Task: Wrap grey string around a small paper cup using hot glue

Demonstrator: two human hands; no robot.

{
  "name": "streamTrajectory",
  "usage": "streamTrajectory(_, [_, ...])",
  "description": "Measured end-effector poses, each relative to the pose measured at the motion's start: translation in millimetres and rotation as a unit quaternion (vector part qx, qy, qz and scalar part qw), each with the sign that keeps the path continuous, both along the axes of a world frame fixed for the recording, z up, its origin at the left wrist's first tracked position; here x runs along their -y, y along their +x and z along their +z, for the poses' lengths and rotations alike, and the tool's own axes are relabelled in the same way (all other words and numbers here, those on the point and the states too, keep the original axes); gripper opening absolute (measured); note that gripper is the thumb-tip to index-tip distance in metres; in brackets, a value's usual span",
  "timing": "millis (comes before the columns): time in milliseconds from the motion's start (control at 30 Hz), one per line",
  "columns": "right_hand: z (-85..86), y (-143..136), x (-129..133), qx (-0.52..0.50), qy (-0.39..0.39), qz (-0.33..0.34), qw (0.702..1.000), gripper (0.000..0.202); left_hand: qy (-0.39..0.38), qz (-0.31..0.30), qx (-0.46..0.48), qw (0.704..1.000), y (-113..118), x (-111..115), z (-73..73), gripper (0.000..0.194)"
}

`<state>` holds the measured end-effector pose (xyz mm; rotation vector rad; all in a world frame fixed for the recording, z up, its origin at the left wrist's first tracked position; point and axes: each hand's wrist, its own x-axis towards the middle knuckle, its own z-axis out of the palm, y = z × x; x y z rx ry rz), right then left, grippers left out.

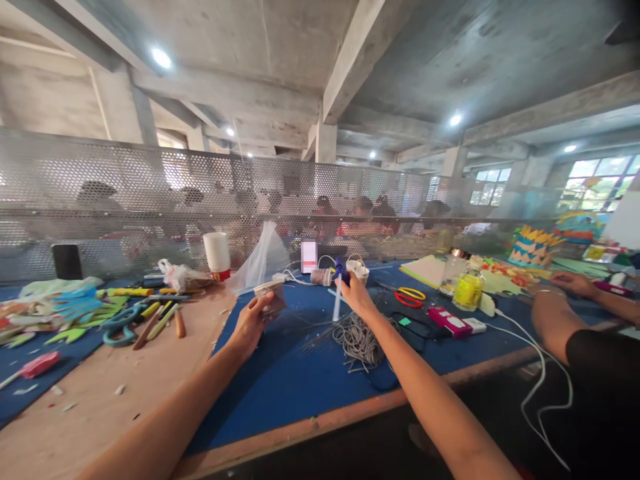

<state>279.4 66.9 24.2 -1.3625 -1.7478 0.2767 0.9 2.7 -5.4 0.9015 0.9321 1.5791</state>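
Note:
My left hand [253,321] is closed on a small flat piece [271,298], greyish brown with a pale top edge; its kind is unclear. To its right, my right hand [356,293] is wrapped round a dark blue tool that looks like a hot glue gun [341,270]. From that tool a pale translucent stick [337,303] points down towards the mat. A tangled heap of grey cord [363,341] lies under my right forearm. Behind the hands are a spool of string [321,276], a white cup [359,270] and an upright phone [309,257] with a lit screen.
Blue mat [280,387] covers the table before me. Scissors [410,297], a magenta box [449,322] and a yellow-labelled bottle [469,288] stand right. Left are teal-handled scissors [121,325], carving tools [159,320] and paper cups [217,253]. A co-worker's arm [555,320] rests at far right.

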Motion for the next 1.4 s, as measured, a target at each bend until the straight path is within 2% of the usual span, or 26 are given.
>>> streamTrajectory(133, [-11.9,7.0,-9.4,0.044,-0.021,-0.096,0.994,0.041,0.0,0.017,0.008,1.0,-0.4,1.8,0.3,0.047])
streamTrajectory(233, [-19.4,9.7,-11.0,0.08,-0.021,-0.129,0.988,0.048,0.004,0.015,0.008,1.0,-0.9,2.7,0.8,0.044])
streamTrajectory(367, [-26.5,13.7,-10.3,0.133,-0.055,-0.158,0.977,0.046,0.009,0.013,0.009,1.0,-0.4,2.4,0.6,0.044])
streamTrajectory(600, [-41.7,1.6,-7.4,0.22,-0.113,-0.135,0.959,0.039,0.014,0.002,-0.005,1.0,3.6,2.8,-0.3,0.05])
streamTrajectory(833, [-47.5,-13.5,0.8,0.257,-0.103,-0.127,0.953,0.034,0.015,-0.011,-0.024,1.0,5.6,5.0,-2.0,0.053])
streamTrajectory(1133, [-53.4,-14.7,-1.7,0.285,-0.099,-0.139,0.943,0.034,0.022,-0.038,-0.038,0.998,9.1,8.9,-0.4,0.054])
streamTrajectory(1300, [-48.4,-10.2,0.8,0.29,-0.085,-0.149,0.942,0.036,0.018,-0.03,-0.037,0.999,10.5,9.5,0.3,0.054])
streamTrajectory(1400, [-35.4,-14.0,8.4,0.266,-0.015,-0.131,0.955,0.033,0.013,-0.019,-0.036,0.999,10.7,10.3,0.9,0.054])
